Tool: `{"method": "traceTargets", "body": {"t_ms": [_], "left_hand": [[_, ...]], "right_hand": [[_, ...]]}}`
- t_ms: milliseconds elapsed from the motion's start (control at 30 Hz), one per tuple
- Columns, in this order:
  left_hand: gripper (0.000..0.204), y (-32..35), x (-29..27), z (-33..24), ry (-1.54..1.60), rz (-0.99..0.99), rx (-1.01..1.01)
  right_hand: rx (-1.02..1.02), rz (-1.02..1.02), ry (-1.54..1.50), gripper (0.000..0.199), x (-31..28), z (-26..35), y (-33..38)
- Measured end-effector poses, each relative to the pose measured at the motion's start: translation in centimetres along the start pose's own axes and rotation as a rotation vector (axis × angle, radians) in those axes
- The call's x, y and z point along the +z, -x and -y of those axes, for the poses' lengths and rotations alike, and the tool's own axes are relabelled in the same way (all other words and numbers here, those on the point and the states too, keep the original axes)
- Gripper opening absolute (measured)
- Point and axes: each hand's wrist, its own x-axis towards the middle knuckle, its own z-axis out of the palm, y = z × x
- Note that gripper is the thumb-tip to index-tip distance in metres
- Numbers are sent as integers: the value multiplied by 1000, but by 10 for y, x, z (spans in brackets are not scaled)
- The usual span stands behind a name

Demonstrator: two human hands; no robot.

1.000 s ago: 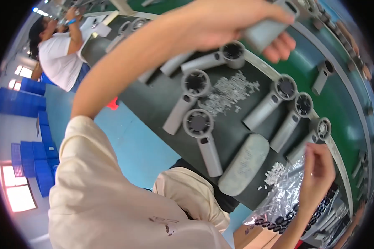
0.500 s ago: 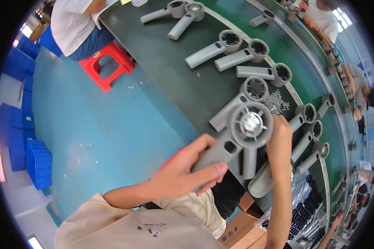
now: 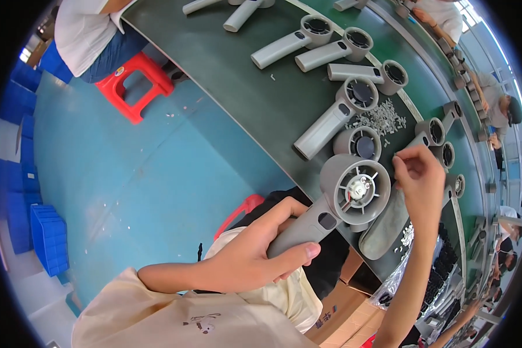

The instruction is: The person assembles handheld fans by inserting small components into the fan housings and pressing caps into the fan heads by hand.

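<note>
Two bare hands, a left hand (image 3: 261,249) and a right hand (image 3: 419,177), with one handheld fan (image 3: 332,200) in the left. Ten more handheld fans (image 3: 323,127) on the surface (image 3: 232,75): five toward the far end, two in the middle, three at right. At least two others lie on the green belt (image 3: 387,43), though the crowded far right is too small to count surely. Two heaps of small pieces, one pale grey (image 3: 383,119), one white (image 3: 408,236). One long grey-green case (image 3: 384,229). One red stool (image 3: 134,87) at far left.
</note>
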Motion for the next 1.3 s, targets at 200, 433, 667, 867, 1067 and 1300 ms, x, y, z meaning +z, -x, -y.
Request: {"method": "traceTargets", "body": {"t_ms": [200,433,667,867,1067,1300], "left_hand": [[29,-10,17,0,-204,-13,4],[30,-29,32,22,-285,32,25],[31,-47,54,36,-475,93,105],[34,-65,77,40,-583,131,92],[35,-79,91,54,-655,125,105],[36,-90,101,63,-773,130,71]], "right_hand": [[94,25,-615,12,-47,19,48],[40,50,-744,16,-47,21,88],[-65,-86,-443,8,-54,3,112],[131,-313,-475,34,-50,-1,123],[-128,-384,-99,29,-50,-26,124],[-19,-345,-33,28,-60,-39,126]]}}
